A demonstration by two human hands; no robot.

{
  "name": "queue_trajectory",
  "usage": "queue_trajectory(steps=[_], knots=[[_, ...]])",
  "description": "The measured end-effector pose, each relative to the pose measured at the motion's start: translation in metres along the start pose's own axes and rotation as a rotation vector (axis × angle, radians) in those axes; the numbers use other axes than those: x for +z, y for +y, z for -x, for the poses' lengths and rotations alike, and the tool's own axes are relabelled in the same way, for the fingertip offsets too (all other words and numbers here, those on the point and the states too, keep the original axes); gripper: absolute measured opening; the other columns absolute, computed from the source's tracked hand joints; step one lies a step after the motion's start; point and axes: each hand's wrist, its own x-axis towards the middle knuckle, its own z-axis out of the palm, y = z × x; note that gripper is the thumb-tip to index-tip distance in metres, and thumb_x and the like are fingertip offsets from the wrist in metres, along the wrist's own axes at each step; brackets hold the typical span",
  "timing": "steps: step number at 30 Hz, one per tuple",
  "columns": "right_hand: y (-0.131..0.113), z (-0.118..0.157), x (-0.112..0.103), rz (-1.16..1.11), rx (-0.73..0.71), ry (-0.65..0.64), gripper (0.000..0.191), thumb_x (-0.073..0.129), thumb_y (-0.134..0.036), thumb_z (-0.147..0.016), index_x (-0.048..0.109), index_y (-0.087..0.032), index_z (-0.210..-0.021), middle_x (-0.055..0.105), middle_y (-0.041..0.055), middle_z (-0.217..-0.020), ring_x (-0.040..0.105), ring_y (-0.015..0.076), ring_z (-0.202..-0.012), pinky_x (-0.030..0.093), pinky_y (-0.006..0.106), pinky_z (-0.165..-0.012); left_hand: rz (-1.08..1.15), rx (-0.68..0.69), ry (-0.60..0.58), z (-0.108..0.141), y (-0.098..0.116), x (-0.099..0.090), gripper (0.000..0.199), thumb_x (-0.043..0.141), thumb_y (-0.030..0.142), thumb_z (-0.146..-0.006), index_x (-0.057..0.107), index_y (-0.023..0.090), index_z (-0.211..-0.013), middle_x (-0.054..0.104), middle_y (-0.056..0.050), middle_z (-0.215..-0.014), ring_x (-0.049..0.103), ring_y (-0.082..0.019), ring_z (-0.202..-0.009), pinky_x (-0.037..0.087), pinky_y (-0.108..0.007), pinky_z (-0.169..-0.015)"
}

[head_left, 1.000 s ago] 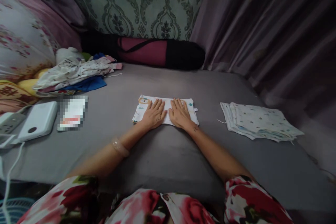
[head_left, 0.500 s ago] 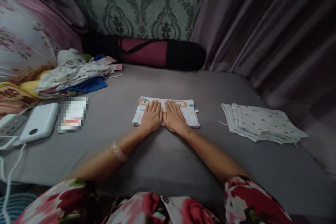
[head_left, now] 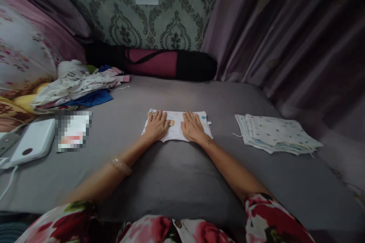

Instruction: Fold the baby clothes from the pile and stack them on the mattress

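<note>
A folded white printed garment (head_left: 176,128) lies flat on the grey bed surface (head_left: 176,182) in front of me. My left hand (head_left: 156,125) rests palm down on its left part, fingers stretched out. On its right part my right hand (head_left: 194,126) lies flat too, fingers extended. Between the hands a strip of cloth with an orange print shows. A small white tag (head_left: 210,123) sticks out at the garment's right edge. The cloth beneath my palms is hidden.
Folded spotted clothes (head_left: 278,133) are stacked at the right. A loose clothes heap (head_left: 76,87) lies at back left, near a white power bank (head_left: 33,140) and a blurred-out item (head_left: 74,131). A black and maroon long bag (head_left: 154,62) lies along the wall.
My hands have slid apart from the garment's middle toward its two sides, uncovering its centre. The camera view has shifted slightly.
</note>
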Motion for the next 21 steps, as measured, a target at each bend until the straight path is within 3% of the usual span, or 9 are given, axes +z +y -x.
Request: queue_trajectory(steps=[7, 16, 19, 21], knots=[[0.021, 0.008, -0.004, -0.010, 0.048, 0.072, 0.059, 0.023, -0.033, -0.097, 0.032, -0.003, -0.147, 0.027, 0.0149, -0.156, 0.019, 0.0259, -0.145, 0.009, 0.044, -0.118, 0.000, -0.018, 0.022, 0.005, -0.015, -0.005, 0.061, 0.016, 0.043, -0.098, 0.038, 0.009, -0.144, 0.032, -0.017, -0.153, 0.024, -0.030, -0.144, 0.017, -0.052, -0.116], [0.040, 0.018, -0.011, -0.033, 0.080, 0.047, 0.060, 0.020, -0.036, -0.098, 0.033, -0.005, -0.148, 0.028, 0.0143, -0.156, 0.021, 0.0245, -0.145, 0.011, 0.043, -0.118, 0.017, -0.012, -0.007, 0.003, -0.035, 0.002, 0.063, 0.013, 0.046, -0.097, 0.039, 0.011, -0.144, 0.033, -0.016, -0.153, 0.024, -0.030, -0.144, 0.022, -0.051, -0.114], [0.052, 0.024, -0.010, -0.033, 0.130, 0.060, 0.060, 0.020, -0.036, -0.098, 0.030, -0.005, -0.149, 0.024, 0.0137, -0.157, 0.018, 0.0249, -0.146, 0.010, 0.044, -0.118, 0.040, -0.077, 0.020, 0.004, -0.046, 0.006, 0.067, 0.013, 0.047, -0.096, 0.034, 0.007, -0.147, 0.026, -0.018, -0.155, 0.019, -0.031, -0.145, 0.023, -0.050, -0.114], [0.058, 0.026, -0.007, -0.051, 0.148, 0.034, 0.060, 0.020, -0.036, -0.098, 0.029, -0.006, -0.149, 0.022, 0.0131, -0.158, 0.017, 0.0253, -0.146, 0.011, 0.045, -0.118, 0.061, -0.133, -0.022, 0.005, -0.051, 0.009, 0.069, 0.013, 0.047, -0.096, 0.030, 0.004, -0.148, 0.024, -0.019, -0.156, 0.018, -0.031, -0.145, 0.021, -0.050, -0.115]])
